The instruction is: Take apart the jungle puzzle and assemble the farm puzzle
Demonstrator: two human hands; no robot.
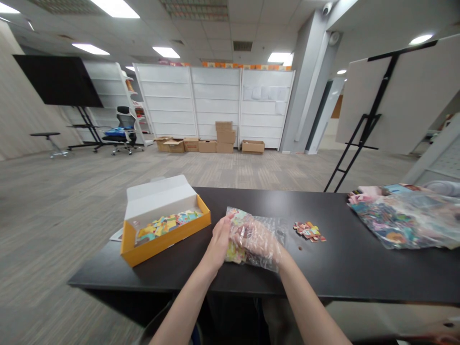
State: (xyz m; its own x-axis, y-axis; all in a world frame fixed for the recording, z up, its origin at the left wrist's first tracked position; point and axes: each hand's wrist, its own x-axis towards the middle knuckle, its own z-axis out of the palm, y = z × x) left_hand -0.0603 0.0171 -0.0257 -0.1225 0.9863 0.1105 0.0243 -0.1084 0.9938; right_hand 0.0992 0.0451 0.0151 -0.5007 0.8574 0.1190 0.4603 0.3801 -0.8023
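Note:
A clear plastic bag with colorful puzzle pieces inside lies at the middle of the black table. My left hand grips the bag's left side, its fingers bent round the edge. My right hand is inside the bag, seen through the crinkled plastic, with its fingers curled at the pieces; what they hold is hard to make out. To the left stands an open yellow box with its white lid raised and many puzzle pieces in it. A small pile of puzzle pieces lies right of the bag.
Plastic bags with colorful contents cover the right end of the black table. A tiny brown piece lies near the small pile. Beyond the table are a board on a black stand, cardboard boxes and an office chair.

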